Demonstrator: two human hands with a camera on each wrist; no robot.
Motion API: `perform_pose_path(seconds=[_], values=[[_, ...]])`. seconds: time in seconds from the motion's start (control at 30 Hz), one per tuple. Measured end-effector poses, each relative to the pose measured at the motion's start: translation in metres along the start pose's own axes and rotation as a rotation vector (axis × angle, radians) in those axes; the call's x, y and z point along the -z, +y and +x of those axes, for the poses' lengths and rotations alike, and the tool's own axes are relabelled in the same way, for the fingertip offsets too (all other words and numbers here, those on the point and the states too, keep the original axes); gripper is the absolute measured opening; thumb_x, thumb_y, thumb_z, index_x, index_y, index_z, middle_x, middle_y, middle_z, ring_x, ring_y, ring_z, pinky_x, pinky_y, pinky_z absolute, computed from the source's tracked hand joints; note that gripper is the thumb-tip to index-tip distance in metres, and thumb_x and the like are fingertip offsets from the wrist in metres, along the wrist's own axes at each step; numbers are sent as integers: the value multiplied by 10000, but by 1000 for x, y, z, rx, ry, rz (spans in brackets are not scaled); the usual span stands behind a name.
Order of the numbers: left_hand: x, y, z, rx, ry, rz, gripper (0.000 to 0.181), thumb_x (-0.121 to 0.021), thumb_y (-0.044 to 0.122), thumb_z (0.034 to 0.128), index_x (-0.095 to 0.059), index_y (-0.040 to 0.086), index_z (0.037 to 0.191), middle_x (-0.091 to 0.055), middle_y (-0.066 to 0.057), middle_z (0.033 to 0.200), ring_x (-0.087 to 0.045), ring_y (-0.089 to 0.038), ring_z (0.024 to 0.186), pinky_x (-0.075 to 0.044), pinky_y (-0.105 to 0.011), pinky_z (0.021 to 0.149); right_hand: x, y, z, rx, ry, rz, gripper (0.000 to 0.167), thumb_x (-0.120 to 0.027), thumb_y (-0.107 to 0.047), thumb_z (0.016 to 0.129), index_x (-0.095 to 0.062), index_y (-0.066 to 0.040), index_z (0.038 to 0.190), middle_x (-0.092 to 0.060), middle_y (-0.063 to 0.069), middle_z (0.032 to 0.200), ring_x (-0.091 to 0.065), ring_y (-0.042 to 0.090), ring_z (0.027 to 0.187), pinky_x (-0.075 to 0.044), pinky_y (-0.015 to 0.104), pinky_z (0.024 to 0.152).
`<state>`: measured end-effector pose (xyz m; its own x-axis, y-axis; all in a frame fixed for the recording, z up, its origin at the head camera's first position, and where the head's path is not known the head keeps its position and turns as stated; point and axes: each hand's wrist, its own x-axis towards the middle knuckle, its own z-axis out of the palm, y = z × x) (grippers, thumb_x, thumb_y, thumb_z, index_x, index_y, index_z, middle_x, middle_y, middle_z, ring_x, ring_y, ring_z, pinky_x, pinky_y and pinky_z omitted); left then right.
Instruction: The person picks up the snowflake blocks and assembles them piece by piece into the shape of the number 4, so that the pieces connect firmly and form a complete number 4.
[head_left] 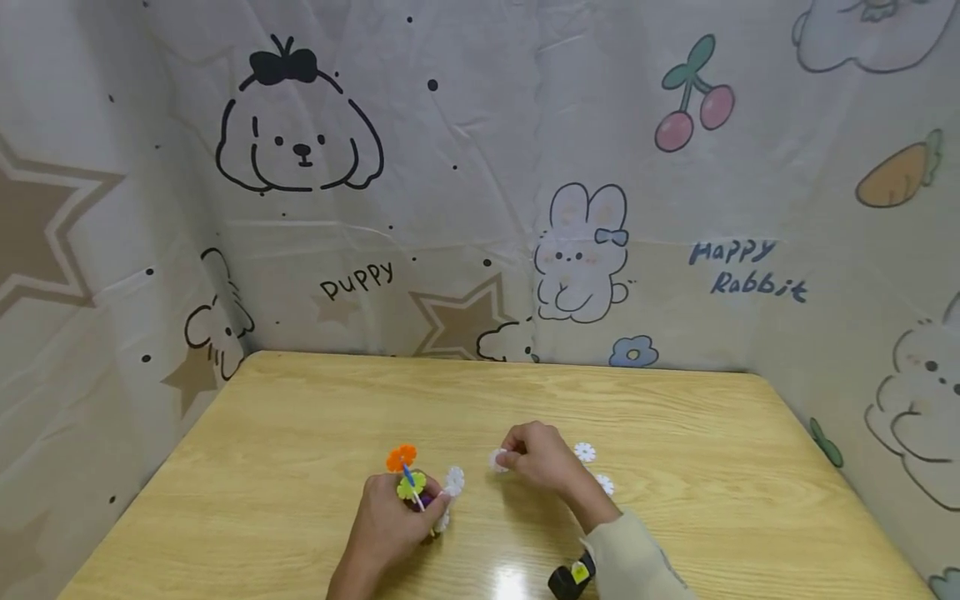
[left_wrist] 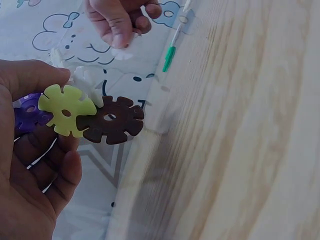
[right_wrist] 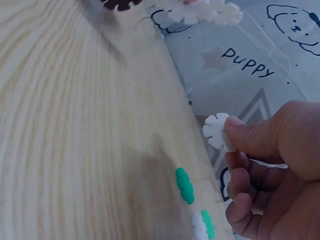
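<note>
My left hand [head_left: 392,518] holds a cluster of joined notched plastic discs. Within it are an orange disc [head_left: 402,457], a yellow-green disc [left_wrist: 66,110], a brown disc [left_wrist: 110,120], a purple disc [left_wrist: 30,114] and white discs [head_left: 454,481]; a blue one shows edge-on in the head view. The left thumb presses on the cluster near the white and yellow-green pieces. To its right, apart from the cluster, my right hand [head_left: 542,457] pinches a single white disc [right_wrist: 217,132] between thumb and forefinger. The right hand's other fingers are loosely curled.
Pale discs [head_left: 585,452] lie on the wooden table [head_left: 337,408] beyond my right forearm. In the right wrist view, green discs [right_wrist: 184,185] lie near the table edge. A black object [head_left: 570,579] with a yellow patch is by my right sleeve. Printed cloth surrounds the table.
</note>
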<state>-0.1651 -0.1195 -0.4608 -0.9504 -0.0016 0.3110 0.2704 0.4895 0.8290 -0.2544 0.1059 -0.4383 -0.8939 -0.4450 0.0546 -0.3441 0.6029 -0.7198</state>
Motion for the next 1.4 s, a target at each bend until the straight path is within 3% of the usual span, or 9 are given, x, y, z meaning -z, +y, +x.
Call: perform_pose_path(seconds=[0.27,0.47,0.87,1.4], values=[[-2,2,0,-12,-29,-58,144,-819,75,797,-712,136,722,-646,123,662,-549,-46,553,-469,-231,517,8,-9,-7,43,6,47,149,-675,-66,948,-668,-82,800,-595,-9,702,-483,104,620,-403,251,532],[-5,3,2,-66,-39,-129,158,-816,15,772,-713,123,720,-665,113,655,-567,-46,538,-500,-244,503,15,-16,-12,78,17,66,126,-658,-63,962,-685,-64,839,-627,39,737,-500,108,632,-424,259,549],[-11,4,6,-125,-52,-134,177,-810,-3,766,-697,125,720,-652,122,651,-552,-28,535,-497,-242,491,22,-29,-19,133,-18,126,98,-647,-76,972,-693,-84,885,-649,39,806,-569,144,732,-467,286,611],[-17,5,12,-193,-69,-111,177,-803,-2,754,-689,128,719,-639,126,653,-531,-2,541,-482,-234,480,27,-34,-23,199,-24,117,103,-684,-64,940,-701,-106,847,-636,-67,775,-563,113,716,-478,278,610]])
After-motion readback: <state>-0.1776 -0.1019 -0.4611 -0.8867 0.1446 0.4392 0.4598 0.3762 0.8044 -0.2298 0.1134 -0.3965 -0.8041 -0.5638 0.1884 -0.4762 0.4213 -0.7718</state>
